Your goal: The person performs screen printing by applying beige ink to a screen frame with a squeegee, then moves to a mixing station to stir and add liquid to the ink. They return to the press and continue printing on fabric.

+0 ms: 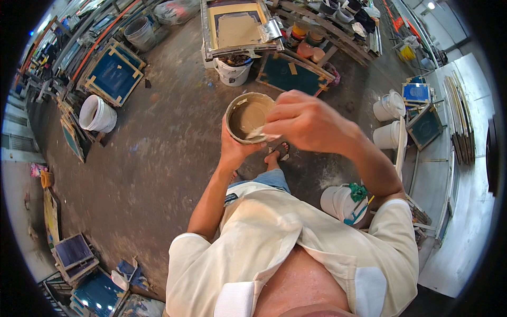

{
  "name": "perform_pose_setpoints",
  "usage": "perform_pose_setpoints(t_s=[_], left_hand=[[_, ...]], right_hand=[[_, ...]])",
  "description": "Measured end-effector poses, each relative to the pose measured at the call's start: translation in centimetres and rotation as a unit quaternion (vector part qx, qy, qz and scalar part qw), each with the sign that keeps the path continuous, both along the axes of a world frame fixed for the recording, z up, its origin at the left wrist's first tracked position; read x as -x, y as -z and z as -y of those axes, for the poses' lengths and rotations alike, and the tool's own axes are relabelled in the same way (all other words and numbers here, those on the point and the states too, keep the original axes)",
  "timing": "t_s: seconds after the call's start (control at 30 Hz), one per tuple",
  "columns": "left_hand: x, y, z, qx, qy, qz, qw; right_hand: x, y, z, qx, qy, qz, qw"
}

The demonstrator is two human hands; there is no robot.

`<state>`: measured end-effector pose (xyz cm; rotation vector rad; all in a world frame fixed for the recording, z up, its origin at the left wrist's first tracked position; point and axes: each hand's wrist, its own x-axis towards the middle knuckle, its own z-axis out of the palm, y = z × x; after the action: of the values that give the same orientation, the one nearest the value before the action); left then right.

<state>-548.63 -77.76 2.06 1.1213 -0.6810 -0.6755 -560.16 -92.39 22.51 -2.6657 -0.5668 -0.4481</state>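
Observation:
Held in front of me is a round tub (228,122) with its open top toward me and thick beige-brown paint (248,113) inside. Around its left and near side wraps my left hand (232,147). My right hand (311,124) is closed at the tub's right rim, its fingers pinching a pale, paint-coated flat piece (256,132). That piece reaches over the rim into the tub; its exact kind is hidden by the fingers and blur.
Ahead, a screen-printing frame (208,39) with beige paint on it rests above a white bucket (232,75). A dark-green screen (282,71) leans beside it. More buckets (98,114) and blue screens (113,74) stand left. A white bucket (338,203) with a green cloth is near my right side.

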Motion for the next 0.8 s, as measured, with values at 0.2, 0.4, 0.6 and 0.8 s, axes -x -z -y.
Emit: perform_pose_setpoints(t_s=[0.2, 0.4, 0.6, 0.8], left_hand=[[0.5, -1.4, 0.0, 0.02, -0.014, -0.011, 1.0], [-0.4, -1.2, -0.3, 0.003, -0.014, -0.011, 1.0], [0.4, -1.9, 0.0, 0.013, -0.014, -0.001, 1.0], [-0.6, -1.5, -0.3, -0.002, -0.009, 0.023, 1.0]], right_hand=[[-1.0, 0.5, 2.7, 0.01, 0.115, 0.076, 0.99], [0.5, -0.5, 1.4, -0.037, 0.048, -0.009, 0.998], [-1.7, 0.5, 1.8, 0.022, 0.129, 0.105, 0.986], [0.5, 0.2, 2.3, -0.004, 0.079, 0.014, 0.997]])
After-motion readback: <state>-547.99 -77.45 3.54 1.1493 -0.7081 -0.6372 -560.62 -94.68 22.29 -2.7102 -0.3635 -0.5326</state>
